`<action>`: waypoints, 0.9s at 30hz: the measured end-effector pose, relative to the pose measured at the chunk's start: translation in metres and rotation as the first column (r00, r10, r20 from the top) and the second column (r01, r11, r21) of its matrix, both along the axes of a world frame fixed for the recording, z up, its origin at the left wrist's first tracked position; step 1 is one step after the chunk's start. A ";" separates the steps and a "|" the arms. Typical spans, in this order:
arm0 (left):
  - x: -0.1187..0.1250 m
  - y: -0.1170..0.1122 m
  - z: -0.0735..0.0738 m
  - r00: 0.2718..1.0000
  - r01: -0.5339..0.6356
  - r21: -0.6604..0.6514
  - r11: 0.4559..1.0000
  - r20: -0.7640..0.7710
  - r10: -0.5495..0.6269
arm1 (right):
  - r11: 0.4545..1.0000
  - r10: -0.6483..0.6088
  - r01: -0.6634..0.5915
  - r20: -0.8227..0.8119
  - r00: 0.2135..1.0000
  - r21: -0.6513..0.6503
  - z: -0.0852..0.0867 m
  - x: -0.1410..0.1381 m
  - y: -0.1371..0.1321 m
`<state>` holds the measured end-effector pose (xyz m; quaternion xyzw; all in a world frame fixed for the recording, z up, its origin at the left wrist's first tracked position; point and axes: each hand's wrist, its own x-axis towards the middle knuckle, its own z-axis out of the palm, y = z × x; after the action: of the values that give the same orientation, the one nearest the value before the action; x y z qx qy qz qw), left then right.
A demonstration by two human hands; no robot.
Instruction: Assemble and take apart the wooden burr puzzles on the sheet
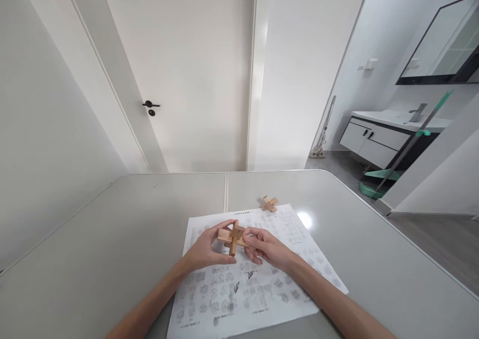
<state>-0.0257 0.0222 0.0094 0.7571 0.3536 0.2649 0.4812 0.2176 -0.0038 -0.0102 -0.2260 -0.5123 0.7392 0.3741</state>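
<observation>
Both hands hold one wooden interlocking puzzle [232, 236], a cross of pale notched bars, just above a printed sheet. My left hand [205, 249] grips its left side, fingers curled around the bars. My right hand [264, 247] pinches its right end with thumb and fingers closed. The printed instruction sheet [258, 289] lies flat on the grey table [112, 249] under the hands and is covered with small diagrams. A second, smaller wooden cross puzzle [270, 203] rests at the sheet's far edge, apart from both hands.
The table has a seam down its middle and a rounded far right corner. Beyond it stand a white door with a black handle [150, 104], a bathroom vanity [377, 139] and a green dustpan with a broom [374, 184] on the floor at right.
</observation>
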 end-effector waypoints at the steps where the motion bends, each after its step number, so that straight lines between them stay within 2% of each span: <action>1: 0.000 0.000 0.001 1.000 -0.002 0.002 1.000 -0.002 0.002 | 1.000 -0.005 0.005 0.005 1.000 0.003 -0.001 0.000 0.000; 13: 0.004 -0.008 -0.001 0.994 -0.085 0.108 0.991 -0.062 0.092 | 0.994 -0.089 0.082 0.107 0.990 0.072 -0.005 -0.001 -0.002; 21: 0.002 -0.006 0.003 1.000 0.009 0.030 1.000 0.022 -0.010 | 0.997 -0.058 0.057 0.033 0.998 0.045 -0.008 -0.001 0.000; 27: 0.008 -0.009 0.005 0.995 -0.041 -0.010 0.999 0.094 0.042 | 0.997 -0.080 0.080 -0.033 0.996 -0.007 -0.009 0.000 0.001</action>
<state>-0.0180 0.0137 0.0142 0.7341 0.3473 0.3090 0.4950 0.2172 -0.0024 -0.0191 -0.2349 -0.4943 0.7289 0.4112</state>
